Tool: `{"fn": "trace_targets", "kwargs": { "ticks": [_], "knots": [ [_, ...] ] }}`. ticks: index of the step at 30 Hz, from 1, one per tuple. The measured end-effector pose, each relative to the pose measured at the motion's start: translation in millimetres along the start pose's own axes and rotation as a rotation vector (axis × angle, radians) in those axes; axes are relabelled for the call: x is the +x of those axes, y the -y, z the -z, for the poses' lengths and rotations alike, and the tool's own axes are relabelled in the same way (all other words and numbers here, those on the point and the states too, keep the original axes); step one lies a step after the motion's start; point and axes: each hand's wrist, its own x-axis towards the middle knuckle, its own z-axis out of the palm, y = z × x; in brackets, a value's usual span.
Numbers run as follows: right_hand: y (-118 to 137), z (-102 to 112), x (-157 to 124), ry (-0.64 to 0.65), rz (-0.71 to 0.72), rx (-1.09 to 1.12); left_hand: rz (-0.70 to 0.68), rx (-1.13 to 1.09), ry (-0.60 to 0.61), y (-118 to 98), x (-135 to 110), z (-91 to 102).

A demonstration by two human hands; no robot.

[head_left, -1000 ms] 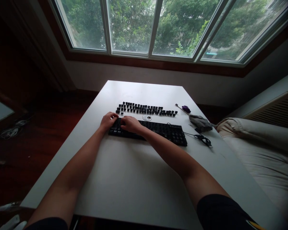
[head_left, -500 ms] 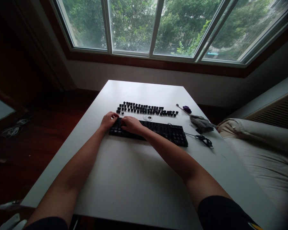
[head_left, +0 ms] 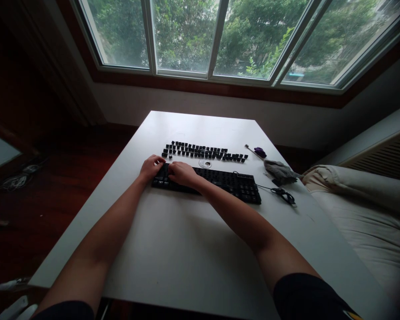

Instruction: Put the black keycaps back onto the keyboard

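Head feed, my only view: black keyboard (head_left: 226, 181) lies lengthwise across the desk (head_left: 186, 249), well in from the near edge. My left hand (head_left: 150, 168) is at its far left corner, fingers bent; can't tell whether they grip anything. My right hand (head_left: 184, 173) is over its left part, fingers curled downward; tips hidden, can't tell if wide, narrow or holding. Loose black keycaps (head_left: 205, 154) sit in rough rows between keyboard and far edge. Round fitting (head_left: 201, 165) just beyond the keyboard. Toward the right edge: thin brush (head_left: 252, 149), purple item (head_left: 259, 151), grey cloth (head_left: 280, 170), bundled cable (head_left: 283, 194) nearer me. Window (head_left: 183, 40) past the far edge.
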Motion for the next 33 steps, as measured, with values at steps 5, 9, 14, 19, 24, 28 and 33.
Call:
{"fn": "trace_targets", "kwargs": {
  "ticks": [5,9,14,19,24,28,33],
  "knots": [
    [9,2,6,0.046,-0.04,-0.051,0.002,-0.006,0.001,0,0,-0.1],
    [13,4,7,0.036,-0.025,-0.078,0.0,-0.01,0.004,-1,0,0.6],
    [10,1,-3,0.017,-0.028,-0.022,0.01,-0.006,0.012,0,-1,-0.4],
    [13,-9,-12,-0.073,-0.027,-0.024,0.005,0.005,-0.007,2,-1,-2.2],
    [0,-15,-8,-0.136,-0.047,0.062,0.007,0.011,-0.003,1,-1,-1.2],
    [-27,-12,8,-0.24,-0.136,0.152,0.004,-0.001,-0.004,2,-1,-1.6],
    [-52,-10,33,-0.295,-0.104,0.14,0.007,-0.016,0.0,1,0,-2.0]
  ]
}}
